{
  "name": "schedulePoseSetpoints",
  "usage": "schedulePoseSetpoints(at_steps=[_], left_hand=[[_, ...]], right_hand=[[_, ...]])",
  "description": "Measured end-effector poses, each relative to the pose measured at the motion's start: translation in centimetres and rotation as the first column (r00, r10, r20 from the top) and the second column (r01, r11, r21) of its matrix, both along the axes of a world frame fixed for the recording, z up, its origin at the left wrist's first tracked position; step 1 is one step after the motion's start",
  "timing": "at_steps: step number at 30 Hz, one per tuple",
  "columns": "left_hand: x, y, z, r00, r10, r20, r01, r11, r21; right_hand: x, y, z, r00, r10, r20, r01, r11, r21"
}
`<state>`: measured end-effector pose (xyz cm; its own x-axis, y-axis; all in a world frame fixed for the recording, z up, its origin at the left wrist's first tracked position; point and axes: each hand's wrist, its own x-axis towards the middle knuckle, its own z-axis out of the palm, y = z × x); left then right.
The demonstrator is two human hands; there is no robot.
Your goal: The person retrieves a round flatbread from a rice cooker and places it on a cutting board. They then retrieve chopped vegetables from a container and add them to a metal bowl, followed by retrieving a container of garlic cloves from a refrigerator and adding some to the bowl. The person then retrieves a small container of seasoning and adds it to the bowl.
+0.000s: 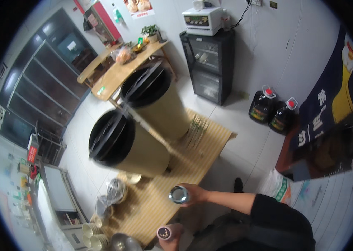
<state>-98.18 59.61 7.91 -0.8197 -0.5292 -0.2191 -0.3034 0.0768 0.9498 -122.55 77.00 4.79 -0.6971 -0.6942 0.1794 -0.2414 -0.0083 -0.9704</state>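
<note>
My right hand (196, 195) is wrapped round a steel cup (179, 195), held over the edge of the striped table. It has a round, shiny metal rim, seen from above; whether it holds any liquid I cannot tell. Lower and to the left, my left hand (174, 242) grips a pale pink cap-like piece (164, 233) with a dark round mark on top. The two things are apart. Past my hands, two tall beige barrels (148, 157) with black lids stand on the wooden-striped table (147, 209).
Stacked bowls (91, 234), a metal basin (124, 242) and bagged items (116, 190) sit at the table's left side. Beside the rear barrel lies a wire rack (197, 130). Farther off are a black cabinet (208, 62), dark jugs (262, 104) and a second table (120, 77).
</note>
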Motion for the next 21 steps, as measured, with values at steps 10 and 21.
schedulePoseSetpoints(at_steps=[10,21], left_hand=[[-29.8,20.5,7.4,0.955,-0.272,-0.119,0.288,0.945,0.155],[-67.1,30.9,14.8,0.742,-0.353,-0.57,0.471,0.88,0.069]], right_hand=[[-27.9,31.4,8.8,0.893,-0.419,-0.162,0.42,0.907,-0.03],[-57.5,41.0,20.0,0.513,-0.845,-0.151,0.842,0.53,-0.1]])
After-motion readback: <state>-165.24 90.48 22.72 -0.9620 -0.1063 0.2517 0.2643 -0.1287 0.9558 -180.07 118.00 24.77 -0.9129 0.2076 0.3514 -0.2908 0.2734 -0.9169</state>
